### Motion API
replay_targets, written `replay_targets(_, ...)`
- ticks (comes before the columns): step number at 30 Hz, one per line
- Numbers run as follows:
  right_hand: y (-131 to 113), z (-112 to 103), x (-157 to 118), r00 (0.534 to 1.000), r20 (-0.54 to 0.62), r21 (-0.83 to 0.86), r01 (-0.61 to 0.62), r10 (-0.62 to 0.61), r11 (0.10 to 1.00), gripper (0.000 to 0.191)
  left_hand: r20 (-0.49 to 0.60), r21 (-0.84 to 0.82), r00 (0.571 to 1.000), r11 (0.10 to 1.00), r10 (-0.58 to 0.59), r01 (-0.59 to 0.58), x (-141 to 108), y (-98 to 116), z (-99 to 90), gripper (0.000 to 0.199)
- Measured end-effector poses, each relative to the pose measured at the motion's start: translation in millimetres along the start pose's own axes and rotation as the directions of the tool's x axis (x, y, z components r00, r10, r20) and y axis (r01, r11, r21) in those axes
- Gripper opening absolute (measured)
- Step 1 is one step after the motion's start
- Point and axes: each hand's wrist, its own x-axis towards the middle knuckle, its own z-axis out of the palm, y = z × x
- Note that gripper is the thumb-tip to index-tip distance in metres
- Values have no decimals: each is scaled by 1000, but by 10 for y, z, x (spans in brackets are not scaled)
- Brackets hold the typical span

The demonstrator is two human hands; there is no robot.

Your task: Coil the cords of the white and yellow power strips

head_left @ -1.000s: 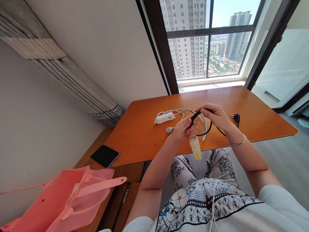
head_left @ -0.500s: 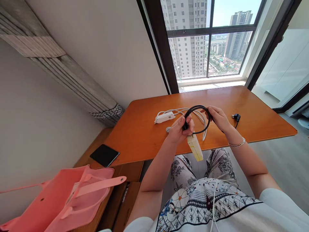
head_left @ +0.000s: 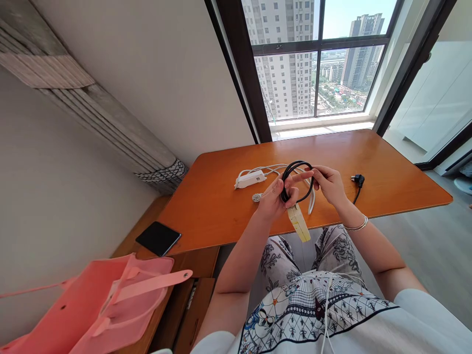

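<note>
Several loops of a black power cord are gathered above the table's near edge. My left hand closes round the left side of the coil, with one finger stretched toward the right. At the coil's right side, my right hand pinches the cord. Below my left hand hangs a pale yellow block, perhaps a power strip or adapter, tilted over my lap. The cord's black plug lies on the table to the right. Behind my hands is a white power strip with its white cable and a round plug.
The wooden table reaches to the window. At its left corner lies a black phone or tablet. An open pink bag stands on the lower wooden cabinet at left. A thin white cable hangs over my shirt.
My right hand has drawn in toward my left, and the loop has become narrower. My left finger now extends across the coil. The black plug shifted slightly left in view.
</note>
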Motion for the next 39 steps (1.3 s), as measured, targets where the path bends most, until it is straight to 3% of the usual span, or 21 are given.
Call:
replay_targets(4,7,36,-6,1000,-16,-12,-7,7,1000,44,-35,-1,999,1000,-2,1,-12,-3,67,50)
replay_targets(9,13,77,-74,996,85,-37,-36,39,999,48,-92,-73,996,997,3,-10,-22,-47,55,44)
replay_targets(15,35,66,-145,991,127,-71,-41,50,997,39,-45,-4,996,997,72,-73,-30,-99,23,39)
replay_targets(23,18,112,-144,998,45,-109,-45,50,993,41,6,111,995,989,101,-101,-71,-153,23,40)
replay_targets(28,41,88,-235,991,132,-260,1,34,966,39,-7,172,986,972,164,-161,-94,-119,11,37)
replay_targets(33,6,-13,-394,953,285,-569,80,105,818,41,-91,320,927,892,365,-320,-76,-3,-8,38)
replay_targets(36,-76,-62,-497,917,349,-750,152,192,643,40,-123,424,877,824,465,-377,-34,33,-94,35)
replay_targets(39,-217,-77,-585,917,323,-871,190,236,452,39,-136,514,848,768,512,-381,12,20,-210,35)
